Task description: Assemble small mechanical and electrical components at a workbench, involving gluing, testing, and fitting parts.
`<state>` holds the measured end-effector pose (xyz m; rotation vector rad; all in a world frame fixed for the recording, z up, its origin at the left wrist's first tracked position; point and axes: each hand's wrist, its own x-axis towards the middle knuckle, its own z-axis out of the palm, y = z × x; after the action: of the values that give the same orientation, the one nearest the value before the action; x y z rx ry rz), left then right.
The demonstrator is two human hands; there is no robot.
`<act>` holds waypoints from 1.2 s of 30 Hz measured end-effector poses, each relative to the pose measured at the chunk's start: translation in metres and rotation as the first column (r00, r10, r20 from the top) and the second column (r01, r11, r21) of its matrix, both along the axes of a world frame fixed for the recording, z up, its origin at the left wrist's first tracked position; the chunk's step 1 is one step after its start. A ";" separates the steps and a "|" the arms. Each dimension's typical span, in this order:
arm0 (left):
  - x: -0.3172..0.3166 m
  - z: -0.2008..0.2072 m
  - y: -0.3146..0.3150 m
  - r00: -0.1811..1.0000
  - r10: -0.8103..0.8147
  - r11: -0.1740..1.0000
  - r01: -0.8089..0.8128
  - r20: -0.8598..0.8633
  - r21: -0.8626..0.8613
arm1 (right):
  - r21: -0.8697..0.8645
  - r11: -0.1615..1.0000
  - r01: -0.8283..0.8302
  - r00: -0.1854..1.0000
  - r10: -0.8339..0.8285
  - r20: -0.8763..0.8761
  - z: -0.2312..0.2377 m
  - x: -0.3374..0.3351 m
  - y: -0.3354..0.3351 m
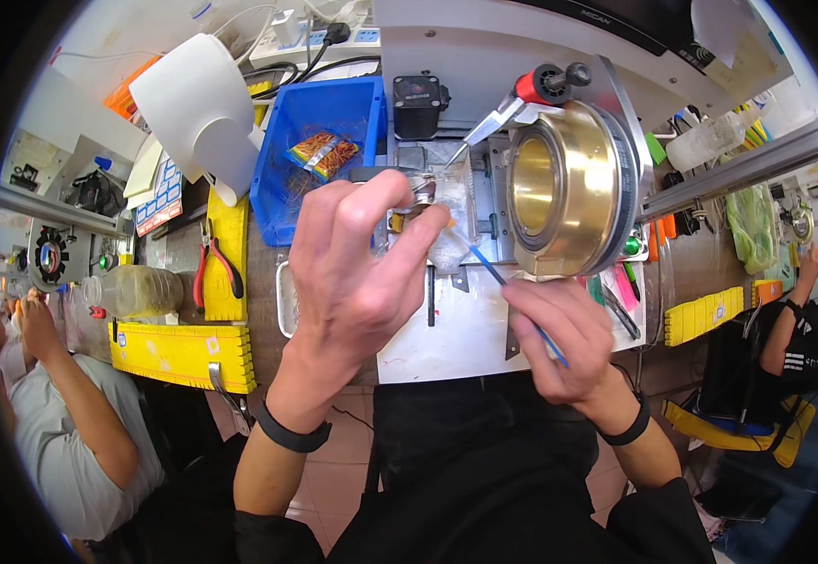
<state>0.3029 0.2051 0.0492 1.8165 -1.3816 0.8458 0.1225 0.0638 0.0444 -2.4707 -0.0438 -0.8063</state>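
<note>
My left hand [357, 273] reaches over the bench with its fingers curled. Its index finger and thumb close around a small metal knob [423, 191] on a fixture, and the fingers partly hide what lies under them. A thin blue stick [486, 265] is gripped like a pen in my right hand [564, 338]. The stick slants up and left, and its pale orange tip is close to my left thumb. Just right of the fixture stands a large brass ring-shaped wheel [559, 188], with a red-and-black knob [542, 85] above it.
A blue bin [273, 160] with an orange packet [322, 153] sits to the left. Red-handled pliers [213, 268] lie on a yellow strip. Nearby are a clear plastic jar [141, 289] and a white board [409, 352]. Other people work on both sides.
</note>
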 end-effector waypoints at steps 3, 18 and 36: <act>0.001 -0.001 0.000 1.000 -0.001 1.000 0.001 -0.008 -0.009 | -0.069 0.997 -0.026 0.996 0.031 0.082 0.021 -0.014 -0.005; 0.002 -0.003 -0.002 1.000 -0.006 0.999 0.006 0.004 -0.036 | -0.135 0.991 -0.007 0.982 0.032 0.184 0.037 0.006 -0.008; 0.002 -0.004 -0.001 1.000 0.008 0.999 -0.007 0.030 -0.038 | -0.242 0.970 0.024 0.971 -0.081 -0.226 -0.011 -0.004 0.005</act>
<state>0.3049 0.2040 0.0454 1.7875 -1.3698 0.9012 0.1183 0.0687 0.0330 -2.7903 0.0122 -0.5509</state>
